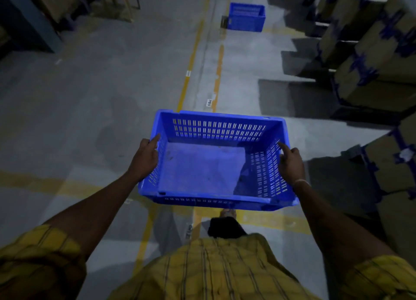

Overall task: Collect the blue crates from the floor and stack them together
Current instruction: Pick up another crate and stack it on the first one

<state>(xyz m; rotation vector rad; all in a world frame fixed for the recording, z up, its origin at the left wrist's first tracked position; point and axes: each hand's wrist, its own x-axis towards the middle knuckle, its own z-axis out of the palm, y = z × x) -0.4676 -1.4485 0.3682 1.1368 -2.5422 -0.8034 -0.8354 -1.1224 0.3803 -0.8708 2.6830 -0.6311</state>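
Dim warehouse aisle, grey concrete floor (94,101) with yellow painted lines (190,65) running away from the camera and another band crossing low in the frame. Empty blue crate (216,162) held off the floor in front of the person's torso, roughly level, open side up, slotted walls. Left hand (145,157) on the crate's left short wall, fingers wrapped on the outside, index finger stretched along the rim. Right hand (291,163) clamped on the right short wall the same way, index finger pointing forward over the rim; thin bracelet (301,182) on that wrist. Second blue crate (246,16) sits on the floor far up the aisle, well apart from the held one, just right of the yellow lines, a small dark object touching its left side, too blurred to name. Floor between the two crates is bare except a small white label (209,102). Right side: rows of stacked cardboard boxes (378,74) with blue strapping, edging the aisle. Top left: blue metal upright (29,18) and more cartons, dark. Yellow checked shirt (216,270) and one foot (227,213) under the crate's near edge.
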